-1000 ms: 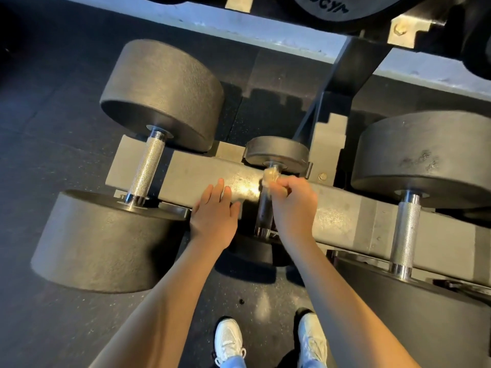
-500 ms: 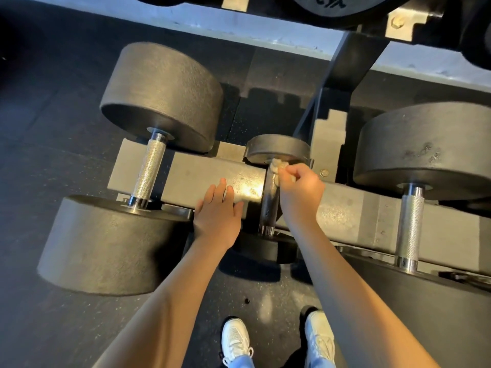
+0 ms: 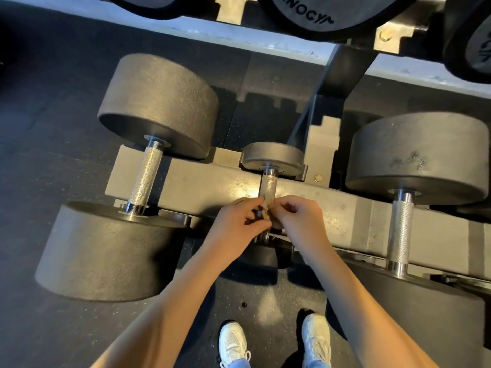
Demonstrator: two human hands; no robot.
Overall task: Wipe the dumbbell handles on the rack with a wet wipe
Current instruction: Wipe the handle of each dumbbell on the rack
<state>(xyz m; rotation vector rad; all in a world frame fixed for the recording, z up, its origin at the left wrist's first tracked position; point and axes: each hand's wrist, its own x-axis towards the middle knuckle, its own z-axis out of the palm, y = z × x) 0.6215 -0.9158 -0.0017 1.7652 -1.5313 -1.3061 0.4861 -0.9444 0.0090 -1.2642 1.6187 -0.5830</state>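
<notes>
A small dumbbell lies across the grey rack rail [image 3: 202, 185], its knurled steel handle [image 3: 268, 183] bare at the far end. Over the near half of that handle my left hand [image 3: 233, 225] and my right hand [image 3: 300, 219] meet, and both pinch a crumpled pale wet wipe [image 3: 266, 209] between their fingertips. The wipe sits just above the handle; whether it touches the steel is hidden. A large dumbbell with a knurled handle [image 3: 145, 180] lies to the left. Another large one, with its handle [image 3: 400, 235], lies to the right.
An upper rack tier with big black dumbbell heads [image 3: 316, 14] runs along the top. A dark rack upright [image 3: 342, 75] rises behind the small dumbbell. Dark rubber floor [image 3: 39, 128] surrounds the rack. My white shoes [image 3: 233, 343] stand below.
My left hand left the rack rail and came to the wipe. My right hand slid back from the far end of the small handle toward its middle, baring the far end.
</notes>
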